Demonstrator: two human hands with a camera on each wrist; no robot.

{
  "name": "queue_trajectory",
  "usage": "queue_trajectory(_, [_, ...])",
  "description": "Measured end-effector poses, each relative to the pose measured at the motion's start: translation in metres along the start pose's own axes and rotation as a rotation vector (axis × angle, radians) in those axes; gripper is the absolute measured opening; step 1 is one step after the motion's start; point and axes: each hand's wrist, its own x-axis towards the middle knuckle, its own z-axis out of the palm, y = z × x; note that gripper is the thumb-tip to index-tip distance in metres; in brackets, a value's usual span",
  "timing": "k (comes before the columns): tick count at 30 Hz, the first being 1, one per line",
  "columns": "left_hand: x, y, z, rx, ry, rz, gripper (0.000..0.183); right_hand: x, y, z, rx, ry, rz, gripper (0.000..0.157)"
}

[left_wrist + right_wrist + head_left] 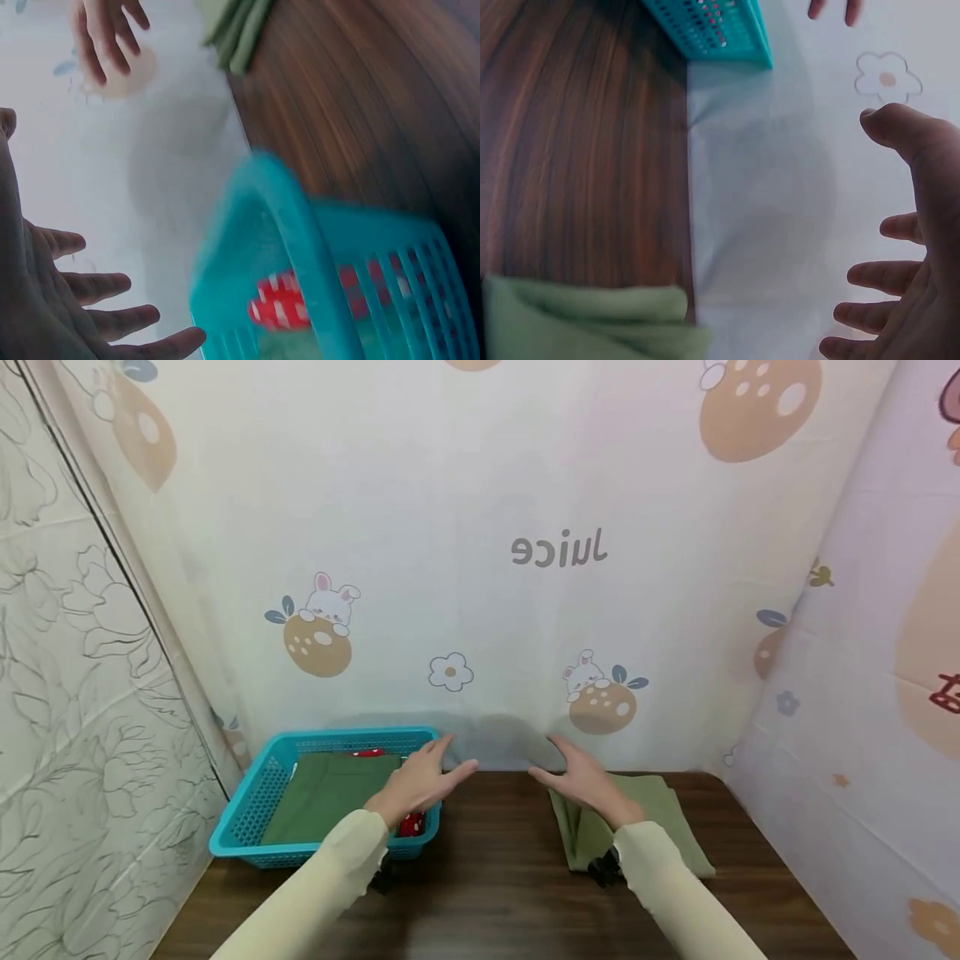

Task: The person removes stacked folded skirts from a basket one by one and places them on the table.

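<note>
My left hand (422, 779) hovers over the right side of a turquoise plastic basket (258, 777), fingers spread and holding nothing. Inside the basket lies a folded dark green cloth (326, 797), with a red cloth with white spots (411, 825) showing at its edges. Over on the right, my right hand (588, 785) is raised above a folded light green cloth (660, 810), its thumb and fingers apart with nothing between them. In the right wrist view, the layered folds of the light green cloth (592, 315) show below the right hand (915, 262).
Both the basket and the light green cloth stand on a dark brown wooden table (487, 877). A white curtain (480, 610) printed with rabbits and fruit hangs right behind it. More printed sheets close in the left side (82, 693) and the right side (847, 710).
</note>
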Motion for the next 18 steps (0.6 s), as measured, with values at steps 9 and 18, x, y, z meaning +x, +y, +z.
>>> queue_trajectory(9, [-0.021,-0.051,-0.026,-0.045,0.022,-0.099,0.092,0.018,-0.034,0.013,0.078,-0.009,-0.027,0.086])
queue_trajectory(18, [-0.038,-0.096,-0.042,-0.055,0.036,-0.157,0.098,0.034,-0.063,0.029,0.078,-0.01,-0.067,0.085])
